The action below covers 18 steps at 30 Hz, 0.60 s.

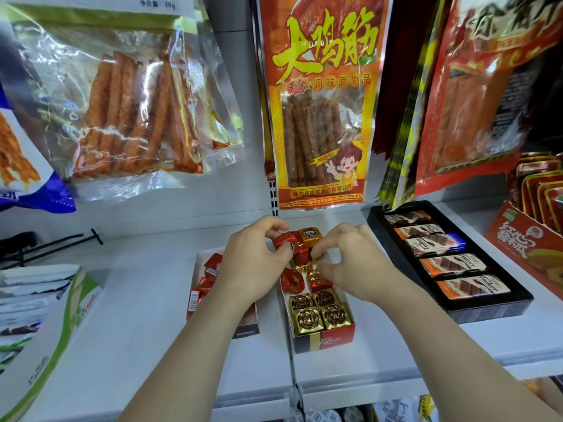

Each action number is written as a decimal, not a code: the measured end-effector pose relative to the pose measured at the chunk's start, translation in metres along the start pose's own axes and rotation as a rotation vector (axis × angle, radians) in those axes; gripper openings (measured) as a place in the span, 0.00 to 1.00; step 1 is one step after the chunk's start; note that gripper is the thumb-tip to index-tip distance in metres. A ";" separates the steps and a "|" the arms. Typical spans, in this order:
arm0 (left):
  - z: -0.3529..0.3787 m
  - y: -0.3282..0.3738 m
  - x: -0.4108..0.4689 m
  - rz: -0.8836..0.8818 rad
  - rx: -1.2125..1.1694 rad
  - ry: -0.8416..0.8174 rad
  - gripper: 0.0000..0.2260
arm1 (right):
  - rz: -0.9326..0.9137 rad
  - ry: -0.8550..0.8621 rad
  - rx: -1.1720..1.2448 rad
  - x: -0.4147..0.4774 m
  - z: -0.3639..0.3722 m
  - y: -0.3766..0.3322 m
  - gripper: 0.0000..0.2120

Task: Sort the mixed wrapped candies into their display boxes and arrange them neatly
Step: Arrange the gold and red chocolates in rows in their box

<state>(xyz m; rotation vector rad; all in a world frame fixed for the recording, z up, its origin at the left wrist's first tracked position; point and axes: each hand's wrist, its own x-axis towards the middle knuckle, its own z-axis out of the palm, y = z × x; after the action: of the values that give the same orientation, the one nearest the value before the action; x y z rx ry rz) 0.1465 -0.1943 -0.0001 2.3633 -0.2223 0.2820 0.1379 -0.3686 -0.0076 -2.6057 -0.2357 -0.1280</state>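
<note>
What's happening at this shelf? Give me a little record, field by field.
place: shop shelf
left hand: pinches a red candy
right hand: fingers curled at the candy pile, grip unclear
candy box: gold candies in front, red ones mixed behind
right of it: black tray of chocolate bars

Bright, even light washes the scene, and shadows on the white shelf are faint and soft-edged. Glare streaks the clear snack bag at upper left and glints off the gold foil candies. Wide-angle distortion bows the frame edges. The corners look slightly soft and the centre is sharp.
</note>
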 end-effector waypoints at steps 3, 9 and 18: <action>0.000 0.003 0.001 -0.004 -0.137 0.008 0.08 | 0.062 0.013 0.337 0.002 -0.009 0.001 0.17; 0.008 0.008 0.000 -0.031 -0.214 -0.064 0.08 | 0.023 -0.037 0.472 -0.001 -0.007 -0.003 0.20; 0.008 0.011 -0.006 0.099 0.498 -0.327 0.07 | 0.110 0.050 0.485 -0.001 -0.008 0.008 0.13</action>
<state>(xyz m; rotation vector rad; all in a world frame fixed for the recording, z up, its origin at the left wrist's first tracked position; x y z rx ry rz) 0.1393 -0.2072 0.0001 2.8923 -0.4704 -0.0126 0.1378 -0.3799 -0.0046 -2.1240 -0.0897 -0.0840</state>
